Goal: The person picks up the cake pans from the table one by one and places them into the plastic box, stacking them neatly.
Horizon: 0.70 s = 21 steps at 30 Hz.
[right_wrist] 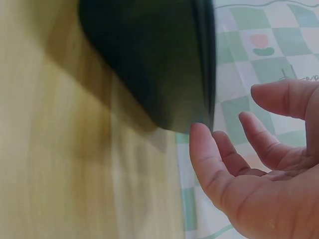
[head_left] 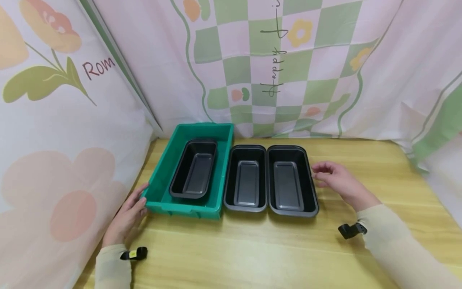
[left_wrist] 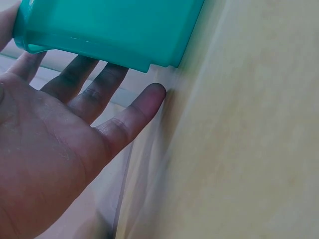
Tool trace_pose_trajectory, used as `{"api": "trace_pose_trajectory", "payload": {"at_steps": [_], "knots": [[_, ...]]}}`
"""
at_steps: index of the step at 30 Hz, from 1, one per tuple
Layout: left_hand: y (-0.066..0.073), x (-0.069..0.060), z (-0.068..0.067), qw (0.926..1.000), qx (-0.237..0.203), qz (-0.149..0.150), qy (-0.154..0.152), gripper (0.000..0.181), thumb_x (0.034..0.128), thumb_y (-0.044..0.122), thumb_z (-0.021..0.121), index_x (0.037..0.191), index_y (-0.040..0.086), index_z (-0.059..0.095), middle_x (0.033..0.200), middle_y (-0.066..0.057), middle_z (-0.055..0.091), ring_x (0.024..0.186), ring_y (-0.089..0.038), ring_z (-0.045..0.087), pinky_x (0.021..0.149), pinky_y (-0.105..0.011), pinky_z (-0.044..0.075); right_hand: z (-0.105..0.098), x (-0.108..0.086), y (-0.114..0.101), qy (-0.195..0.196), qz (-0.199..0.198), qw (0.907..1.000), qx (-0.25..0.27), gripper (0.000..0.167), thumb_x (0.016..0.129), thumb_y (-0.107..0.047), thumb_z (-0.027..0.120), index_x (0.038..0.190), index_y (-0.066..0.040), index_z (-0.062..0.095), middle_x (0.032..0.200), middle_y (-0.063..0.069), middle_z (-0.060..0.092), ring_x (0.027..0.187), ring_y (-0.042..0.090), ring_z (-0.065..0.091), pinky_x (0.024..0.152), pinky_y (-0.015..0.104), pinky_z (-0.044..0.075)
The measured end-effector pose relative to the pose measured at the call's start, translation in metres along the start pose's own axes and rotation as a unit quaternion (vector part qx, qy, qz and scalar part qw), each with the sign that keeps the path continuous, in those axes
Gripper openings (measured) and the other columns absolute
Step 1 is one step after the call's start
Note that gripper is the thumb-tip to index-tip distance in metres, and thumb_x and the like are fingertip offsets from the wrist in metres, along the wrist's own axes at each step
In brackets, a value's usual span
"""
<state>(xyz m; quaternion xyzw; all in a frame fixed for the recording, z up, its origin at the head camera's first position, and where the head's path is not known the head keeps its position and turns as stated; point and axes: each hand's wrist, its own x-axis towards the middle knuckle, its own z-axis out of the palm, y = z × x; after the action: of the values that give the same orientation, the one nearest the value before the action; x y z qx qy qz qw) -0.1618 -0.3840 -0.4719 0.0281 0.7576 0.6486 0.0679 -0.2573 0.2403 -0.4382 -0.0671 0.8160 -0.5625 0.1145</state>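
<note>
My left hand [head_left: 127, 216] is at the near left corner of a green plastic tray [head_left: 155, 206]. In the left wrist view, its fingers [left_wrist: 102, 89] are fairly straight against the outside of the tray, the little finger apart from it. Inside the tray sits a dark loaf pan [head_left: 197, 170]. Two more dark loaf pans stand side by side right of the tray, a middle one [head_left: 246, 182] and a right one [head_left: 288, 184]. My right hand [head_left: 339, 180] is beside the right pan's outer edge, fingers loosely bent and holding nothing; whether a fingertip touches the pan, I cannot tell.
Everything stands on a wooden table [head_left: 245, 253]. A patterned curtain [head_left: 281, 72] hangs along the table's back edge, and a floral cloth [head_left: 65, 140] closes off the left side. Each wrist wears a black strap.
</note>
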Motion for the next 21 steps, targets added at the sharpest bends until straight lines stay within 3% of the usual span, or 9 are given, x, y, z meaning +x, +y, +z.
{"api": "trace_pose_trajectory", "payload": {"at_steps": [4,11,21], "knots": [[0.001,0.0,-0.001,1.0,0.004,0.001,0.001,0.054,0.1072,0.027,0.043,0.157,0.02,0.023,0.095,0.0,0.036,0.082,-0.015,0.044,0.074,-0.026,0.044,0.002,-0.001,0.006,-0.003,-0.01,0.9998,0.014,0.037,0.1,-0.002,0.048,0.13,0.018,0.041,0.125,0.031,0.047,0.095,0.005,0.058,0.086,0.035,0.053],[0.001,-0.001,0.0,1.0,0.007,0.0,-0.001,0.054,0.1071,0.027,0.043,0.157,0.02,0.023,0.091,0.001,0.036,0.081,-0.015,0.043,0.074,-0.026,0.043,0.006,-0.004,0.01,-0.008,-0.012,0.9992,0.038,0.039,0.097,-0.001,0.054,0.129,0.019,0.041,0.121,0.034,0.049,0.092,0.013,0.064,0.081,0.031,0.054],[0.001,-0.001,-0.001,1.0,0.01,-0.002,0.001,0.054,0.1071,0.028,0.043,0.157,0.021,0.023,0.099,-0.001,0.036,0.083,-0.015,0.043,0.077,-0.026,0.045,0.011,-0.003,0.017,0.019,-0.007,0.9989,0.042,0.038,0.094,0.003,0.054,0.127,0.019,0.044,0.118,0.029,0.051,0.087,0.011,0.063,0.078,0.029,0.055]]}}
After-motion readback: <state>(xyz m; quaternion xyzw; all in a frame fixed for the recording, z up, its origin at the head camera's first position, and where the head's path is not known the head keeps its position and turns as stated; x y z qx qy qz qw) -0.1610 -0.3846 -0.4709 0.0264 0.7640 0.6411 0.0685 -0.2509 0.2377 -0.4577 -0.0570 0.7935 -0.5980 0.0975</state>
